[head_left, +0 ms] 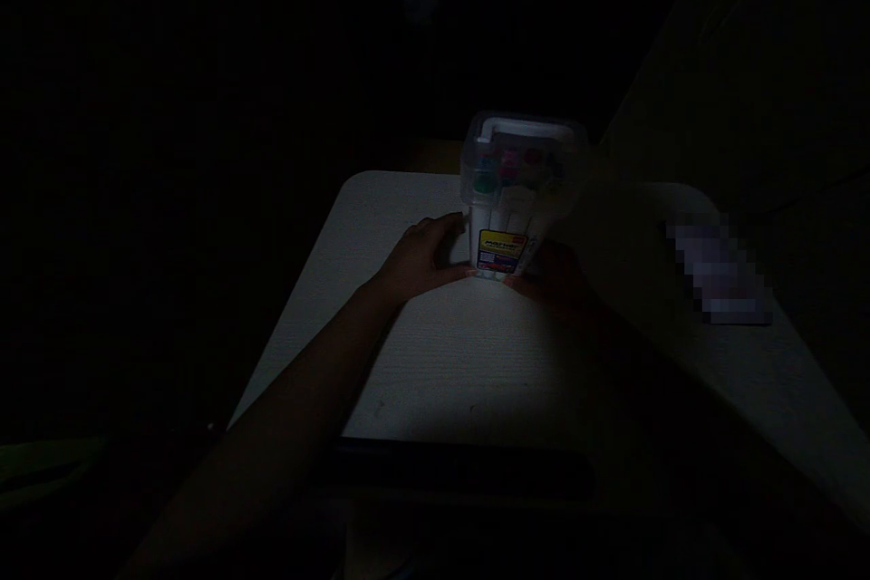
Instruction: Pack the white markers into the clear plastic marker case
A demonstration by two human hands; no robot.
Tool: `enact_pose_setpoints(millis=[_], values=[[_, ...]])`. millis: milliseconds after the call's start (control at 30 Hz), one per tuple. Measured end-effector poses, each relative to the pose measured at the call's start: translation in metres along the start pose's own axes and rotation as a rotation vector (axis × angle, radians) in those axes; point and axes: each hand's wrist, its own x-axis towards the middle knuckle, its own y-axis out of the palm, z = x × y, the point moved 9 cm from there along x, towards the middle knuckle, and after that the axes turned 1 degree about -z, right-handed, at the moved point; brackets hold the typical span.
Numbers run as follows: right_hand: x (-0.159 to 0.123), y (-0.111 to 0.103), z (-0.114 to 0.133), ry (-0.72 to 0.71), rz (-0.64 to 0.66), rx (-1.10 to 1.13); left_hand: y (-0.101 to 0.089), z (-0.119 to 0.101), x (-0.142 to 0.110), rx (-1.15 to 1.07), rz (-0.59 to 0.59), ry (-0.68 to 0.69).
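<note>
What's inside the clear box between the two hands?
The clear box has white markers inside, with coloured tops, including green and pink. The label covers part of them, and the far-side ones are hidden behind those in front.

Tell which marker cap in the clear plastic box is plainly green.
The green marker cap in the near left corner of the clear plastic box; other caps look pink, reddish, bluish or indistinct.

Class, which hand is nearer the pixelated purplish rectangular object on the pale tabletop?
Right. The right hand lies left of the pixelated object, at the right side of the clear plastic marker box; the left hand lies farther left, at the box's opposite side.
</note>
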Motion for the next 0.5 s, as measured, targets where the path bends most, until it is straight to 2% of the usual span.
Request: enact_pose_setpoints(millis=[200, 267, 367, 467, 500], values=[[-0.005, 0.009, 0.005, -0.052, -0.001, -0.067, 0.0, -0.01, -0.002, -0.13, -0.043, 0.028], [-0.007, 0.007, 0.007, -0.082, -0.032, -0.067, 0.004, -0.017, -0.003, -0.197, -0.015, 0.042], [-0.014, -0.013, 0.023, -0.172, -0.21, -0.112, 0.007, -0.025, -0.003, -0.258, 0.003, 0.043], [-0.029, -0.041, 0.058, -0.346, -0.426, -0.213, 0.008, -0.028, -0.002, -0.229, 0.01, 0.047], [-0.032, -0.047, 0.068, -0.371, -0.439, -0.24, 0.01, -0.029, -0.002, -0.208, 0.02, 0.047]])
